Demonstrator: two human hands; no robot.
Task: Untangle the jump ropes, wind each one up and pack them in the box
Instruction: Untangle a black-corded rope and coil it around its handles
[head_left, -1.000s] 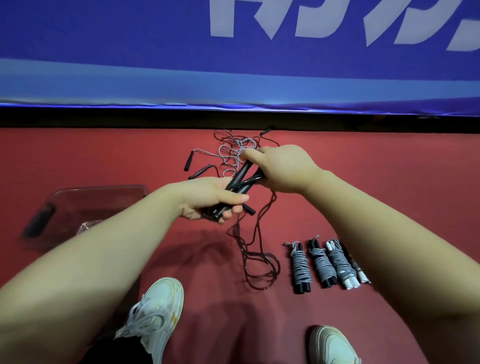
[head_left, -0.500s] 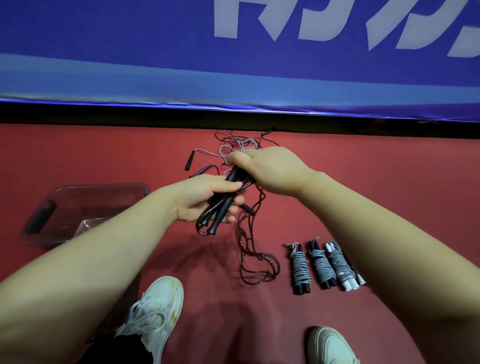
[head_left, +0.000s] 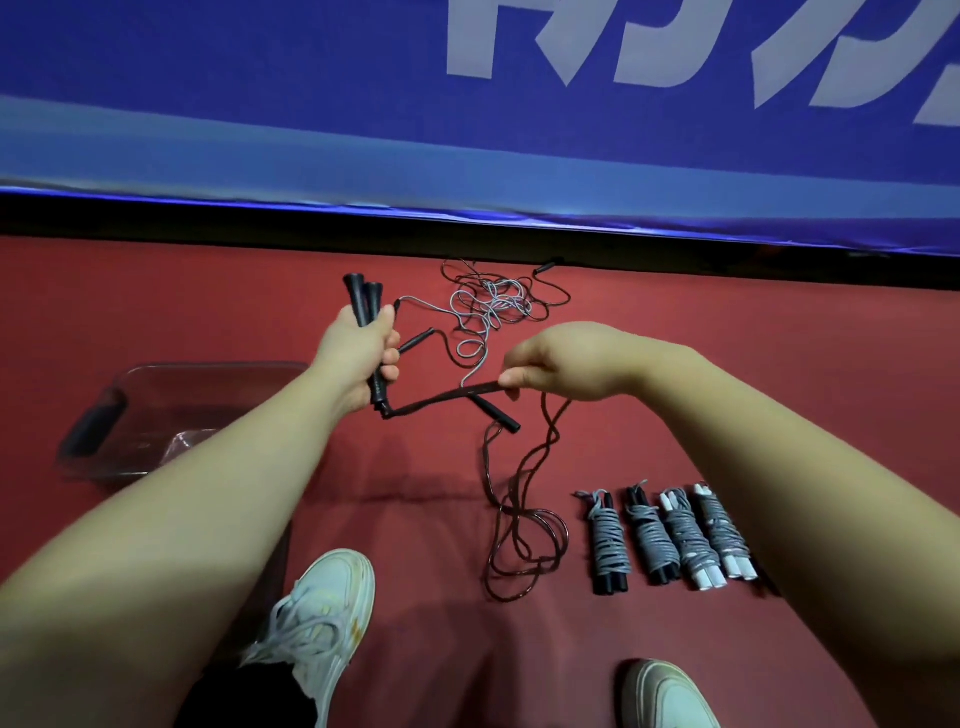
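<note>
My left hand (head_left: 358, 353) grips two black jump rope handles (head_left: 363, 304) held together, their tops pointing up. From their lower ends a dark rope (head_left: 441, 401) runs taut to my right hand (head_left: 566, 364), which pinches it. The rest of that rope hangs down and lies in loose loops (head_left: 519, 545) on the red floor. A tangle of grey and dark ropes (head_left: 488, 306) with loose black handles lies farther back by the wall. Several wound ropes (head_left: 670, 535) lie side by side at the right. The clear plastic box (head_left: 171, 415) stands at the left.
A blue banner (head_left: 467, 130) closes off the far side above a dark gap. My two white shoes (head_left: 322, 618) are at the bottom of the view. A loose black handle (head_left: 496, 413) lies under the taut rope.
My hands have drawn apart: the left turned the handles upright and moved left, the right slid out along the rope, pulling it taut. Before, both hands were together on the handles.
</note>
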